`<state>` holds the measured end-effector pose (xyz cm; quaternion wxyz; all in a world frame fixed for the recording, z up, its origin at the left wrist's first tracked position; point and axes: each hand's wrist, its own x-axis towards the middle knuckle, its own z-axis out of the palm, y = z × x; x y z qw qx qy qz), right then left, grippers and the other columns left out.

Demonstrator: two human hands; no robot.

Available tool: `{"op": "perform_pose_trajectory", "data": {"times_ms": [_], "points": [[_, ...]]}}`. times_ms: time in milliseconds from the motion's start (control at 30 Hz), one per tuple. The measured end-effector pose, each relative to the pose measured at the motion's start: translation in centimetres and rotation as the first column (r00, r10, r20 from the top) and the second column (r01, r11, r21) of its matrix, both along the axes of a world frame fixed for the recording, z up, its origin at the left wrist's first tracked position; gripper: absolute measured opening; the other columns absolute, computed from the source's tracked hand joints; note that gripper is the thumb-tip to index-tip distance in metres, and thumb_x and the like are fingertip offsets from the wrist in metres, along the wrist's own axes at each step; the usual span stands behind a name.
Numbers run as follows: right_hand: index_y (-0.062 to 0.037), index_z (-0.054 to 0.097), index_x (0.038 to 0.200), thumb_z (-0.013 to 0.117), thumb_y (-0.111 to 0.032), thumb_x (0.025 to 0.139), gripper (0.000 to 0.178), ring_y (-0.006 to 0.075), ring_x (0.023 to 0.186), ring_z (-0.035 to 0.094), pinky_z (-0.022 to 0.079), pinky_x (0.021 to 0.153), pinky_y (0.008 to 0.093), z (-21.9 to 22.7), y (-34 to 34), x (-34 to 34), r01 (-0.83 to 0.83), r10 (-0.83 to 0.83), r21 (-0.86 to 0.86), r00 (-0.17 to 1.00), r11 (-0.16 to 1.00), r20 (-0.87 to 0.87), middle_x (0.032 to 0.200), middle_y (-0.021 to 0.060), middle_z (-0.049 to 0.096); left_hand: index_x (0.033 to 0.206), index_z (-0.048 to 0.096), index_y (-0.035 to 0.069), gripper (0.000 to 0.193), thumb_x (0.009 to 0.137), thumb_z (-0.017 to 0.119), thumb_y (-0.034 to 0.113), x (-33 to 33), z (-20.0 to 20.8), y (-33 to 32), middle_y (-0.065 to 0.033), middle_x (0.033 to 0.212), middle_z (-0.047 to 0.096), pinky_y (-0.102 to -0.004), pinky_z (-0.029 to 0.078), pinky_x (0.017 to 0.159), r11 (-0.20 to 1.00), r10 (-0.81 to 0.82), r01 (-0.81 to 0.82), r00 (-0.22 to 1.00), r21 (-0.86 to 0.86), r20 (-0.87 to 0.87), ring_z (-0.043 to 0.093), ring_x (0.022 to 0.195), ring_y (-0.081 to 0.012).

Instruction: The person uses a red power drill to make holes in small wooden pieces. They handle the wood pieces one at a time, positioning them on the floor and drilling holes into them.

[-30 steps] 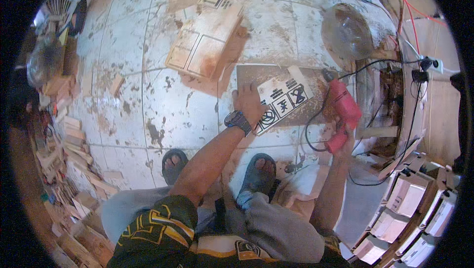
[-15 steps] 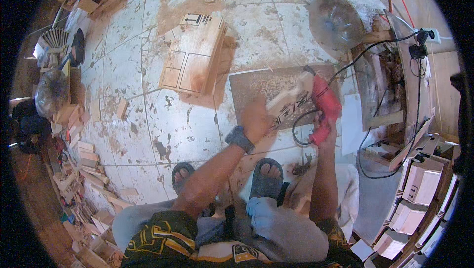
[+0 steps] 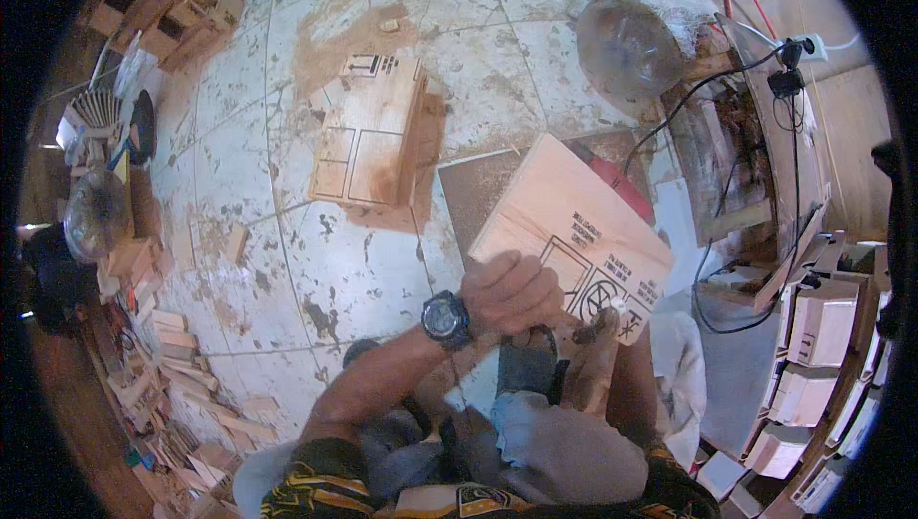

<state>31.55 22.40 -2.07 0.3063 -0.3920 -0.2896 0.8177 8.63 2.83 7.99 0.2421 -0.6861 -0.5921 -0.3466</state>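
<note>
A pale wooden panel (image 3: 574, 222) with black printed symbols is tilted up over the dark work board (image 3: 464, 198). My left hand (image 3: 512, 291), a black watch on its wrist, is closed round the panel's near left edge. My right forearm (image 3: 639, 375) runs up to the panel's lower right corner. The panel hides most or all of my right hand, so its fingers cannot be made out. Part of a red corded power tool (image 3: 622, 179) shows behind the panel's far right edge. Whether my right hand holds that tool is hidden.
A stack of printed wooden panels (image 3: 368, 141) lies on the dusty tiled floor ahead. The tool's black cord (image 3: 660, 122) runs to a socket on the right. Wood offcuts (image 3: 177, 347) are heaped at left. Wooden pieces (image 3: 803, 395) line the right side.
My left hand has drawn nearer, and the wooden piece it held low on the work board is now tilted up with its broad printed face showing. The red tool is now mostly hidden.
</note>
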Motion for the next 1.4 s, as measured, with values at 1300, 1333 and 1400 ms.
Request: {"op": "perform_pose_trajectory", "data": {"times_ms": [1300, 1333, 1400], "points": [[0.0023, 0.047, 0.128, 0.072, -0.022, 0.088, 0.053, 0.0231, 0.096, 0.065, 0.051, 0.087, 0.0379, 11.1, -7.8, -35.7, -0.349, 0.251, 0.658, 0.937, 0.667, 0.242, 0.108, 0.0159, 0.067, 0.127, 0.060, -0.005, 0.048, 0.095, 0.065, 0.032, -20.4, 3.7, -6.7, -0.0141, 0.113, 0.069, -0.0312, 0.052, 0.087, 0.851, 0.512, -0.212, 0.142, -0.480, 0.847, 0.066, 0.100, -0.0170], [0.0023, 0.048, 0.127, 0.073, -0.027, 0.086, 0.056, 0.0325, 0.098, 0.066, 0.051, 0.088, 0.0420, 9.5, -8.7, -37.3, -0.394, 0.202, 0.599, 0.909, 0.697, 0.364, 0.107, 0.0212, 0.067, 0.128, 0.059, -0.006, 0.053, 0.095, 0.064, 0.036, -21.7, 2.3, -7.5, -0.0156, 0.117, 0.068, -0.0326, 0.050, 0.092, 0.724, 0.687, -0.254, 0.179, -0.642, 0.704, 0.064, 0.106, -0.0196], [0.0032, 0.051, 0.129, 0.072, -0.029, 0.088, 0.055, 0.0281, 0.105, 0.062, 0.048, 0.092, 0.0383, 6.0, -10.1, -37.3, -0.537, -0.052, 0.729, 0.789, 0.424, 0.612, 0.115, 0.0203, 0.064, 0.129, 0.057, -0.008, 0.063, 0.094, 0.063, 0.044, -23.7, -1.0, -8.7, -0.0185, 0.125, 0.064, -0.0356, 0.045, 0.100, 0.472, 0.878, -0.382, 0.290, -0.795, 0.381, 0.059, 0.118, -0.0248]]}}
